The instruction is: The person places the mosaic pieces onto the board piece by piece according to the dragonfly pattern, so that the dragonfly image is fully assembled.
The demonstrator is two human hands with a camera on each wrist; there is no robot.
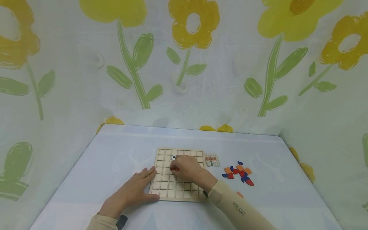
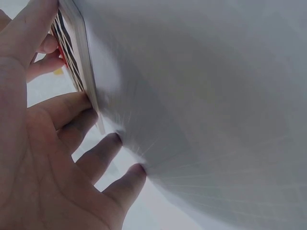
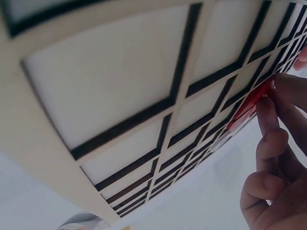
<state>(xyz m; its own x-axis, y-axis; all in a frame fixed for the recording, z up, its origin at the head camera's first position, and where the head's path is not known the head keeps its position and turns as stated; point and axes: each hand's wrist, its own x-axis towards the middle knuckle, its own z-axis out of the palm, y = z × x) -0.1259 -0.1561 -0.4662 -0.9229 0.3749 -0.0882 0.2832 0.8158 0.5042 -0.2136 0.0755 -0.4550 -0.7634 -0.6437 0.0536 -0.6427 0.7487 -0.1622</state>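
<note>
A wooden grid board (image 1: 164, 185) with square cells lies flat on the table. My left hand (image 1: 135, 188) rests at its left side, fingers fairly straight against the edge and the thumb at the near left corner. Over the middle of the board, my right hand (image 1: 188, 169) pinches a red piece (image 3: 252, 105) between thumb and fingertips, low over the cells. In the head view the fingers hide most of that piece. A white tile with a black eye (image 1: 173, 157) sits in an upper cell, just beyond the right fingers.
A small pattern card (image 1: 212, 160) lies against the board's right edge. Farther right are several loose red, blue and orange pieces (image 1: 242, 172), with an orange piece (image 1: 240, 194) nearer the right forearm. A flower-printed curtain (image 1: 201, 80) surrounds the white table (image 1: 95, 159).
</note>
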